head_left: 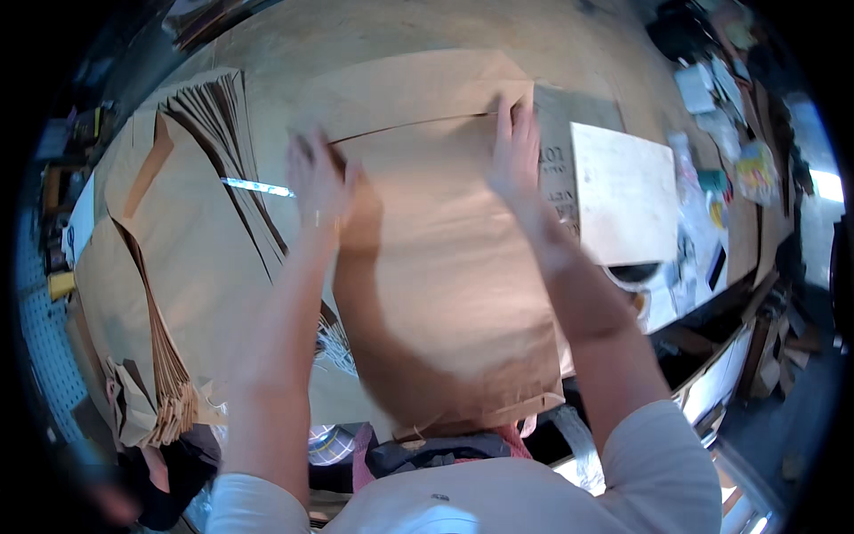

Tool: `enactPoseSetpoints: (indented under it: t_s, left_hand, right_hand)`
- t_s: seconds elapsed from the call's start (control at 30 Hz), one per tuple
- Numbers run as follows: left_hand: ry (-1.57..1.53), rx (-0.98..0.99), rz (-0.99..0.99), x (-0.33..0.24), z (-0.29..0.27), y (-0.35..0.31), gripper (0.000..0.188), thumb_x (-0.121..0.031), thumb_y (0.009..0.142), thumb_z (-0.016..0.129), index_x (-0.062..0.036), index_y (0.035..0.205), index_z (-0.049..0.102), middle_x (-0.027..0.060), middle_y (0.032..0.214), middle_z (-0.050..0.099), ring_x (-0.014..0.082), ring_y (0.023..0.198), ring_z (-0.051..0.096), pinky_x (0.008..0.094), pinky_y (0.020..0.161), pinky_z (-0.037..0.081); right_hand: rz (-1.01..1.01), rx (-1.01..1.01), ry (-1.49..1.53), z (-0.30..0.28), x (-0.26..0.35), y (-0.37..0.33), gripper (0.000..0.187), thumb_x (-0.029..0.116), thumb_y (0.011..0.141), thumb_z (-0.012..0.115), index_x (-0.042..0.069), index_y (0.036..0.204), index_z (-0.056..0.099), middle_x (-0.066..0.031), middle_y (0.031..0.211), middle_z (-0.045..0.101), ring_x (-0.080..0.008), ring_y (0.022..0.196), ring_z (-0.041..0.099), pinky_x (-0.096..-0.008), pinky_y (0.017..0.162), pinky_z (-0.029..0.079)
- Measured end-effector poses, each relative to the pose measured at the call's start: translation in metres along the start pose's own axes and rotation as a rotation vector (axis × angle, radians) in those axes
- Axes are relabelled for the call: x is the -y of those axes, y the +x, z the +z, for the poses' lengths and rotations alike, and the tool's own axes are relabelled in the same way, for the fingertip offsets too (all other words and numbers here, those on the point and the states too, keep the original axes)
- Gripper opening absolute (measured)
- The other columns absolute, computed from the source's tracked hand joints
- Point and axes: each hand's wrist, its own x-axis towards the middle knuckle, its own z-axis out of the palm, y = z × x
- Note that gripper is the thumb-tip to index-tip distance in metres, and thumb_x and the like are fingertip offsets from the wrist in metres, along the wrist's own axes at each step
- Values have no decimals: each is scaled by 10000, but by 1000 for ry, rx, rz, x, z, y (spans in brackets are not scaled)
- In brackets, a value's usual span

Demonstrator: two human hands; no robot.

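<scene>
A large brown paper bag [445, 249] lies flat on the table in front of me, its near end close to my body. Across its far part runs a dark slit, with a paper flap [427, 84] beyond it. My left hand [322, 182] rests at the slit's left end, fingers apart and somewhat blurred. At the right end, my right hand [514, 156] lies along the bag's edge with its fingers stretched out. Neither hand is closed around anything that I can see.
Fanned stacks of brown paper bags [200, 205] cover the left side, with a blue-and-white strip [258, 187] across them. A pale rectangular board [627, 196] lies to the right, near plastic bags [756, 169] and clutter. White strings [335, 347] hang near my left forearm.
</scene>
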Motion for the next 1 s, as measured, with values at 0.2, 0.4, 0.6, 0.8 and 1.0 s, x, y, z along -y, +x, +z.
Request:
enactPoseSetpoints:
  t_s: [0.2, 0.4, 0.6, 0.8, 1.0]
  left_hand:
    - [-550, 479, -491, 54, -52, -303, 442, -153, 877, 536, 115, 1202, 404, 302, 1195, 481, 421, 1113, 473, 448, 947, 376]
    - [-368, 798, -536, 56, -48, -335, 424, -313, 909, 474, 101, 946, 557, 321, 935, 590, 451, 929, 564, 462, 803, 447]
    - [-317, 777, -538, 57, -52, -339, 412, -308, 906, 461, 83, 950, 585, 302, 935, 603, 449, 930, 564, 474, 797, 453]
    - [-374, 747, -488, 67, -71, -342, 261, -165, 877, 512, 40, 1028, 570, 202, 922, 629, 335, 815, 608, 376, 710, 471]
    - [-188, 306, 176, 55, -156, -369, 240, -69, 780, 581, -10, 1013, 575, 159, 867, 587, 349, 830, 571, 419, 742, 471]
  right_hand:
    - [752, 388, 99, -95, -16, -274, 670, 260, 766, 657, -63, 1276, 366, -254, 1249, 439, -409, 1169, 410, -436, 991, 357]
    - [774, 559, 322, -109, -35, -295, 500, 264, 774, 647, -39, 1149, 512, -267, 1137, 506, -390, 1086, 483, -423, 939, 402]
    - [773, 622, 132, -102, -22, -294, 536, 327, 756, 669, -3, 1154, 527, -268, 1122, 512, -392, 1055, 519, -427, 912, 432]
    - [272, 742, 290, -148, 18, -298, 593, 271, 759, 668, -18, 1228, 451, -201, 1252, 441, -372, 1189, 401, -433, 999, 371]
    - [-341, 670, 348, -199, 117, -328, 629, 207, 673, 714, 7, 1219, 474, -171, 1265, 451, -331, 1199, 414, -467, 1017, 339]
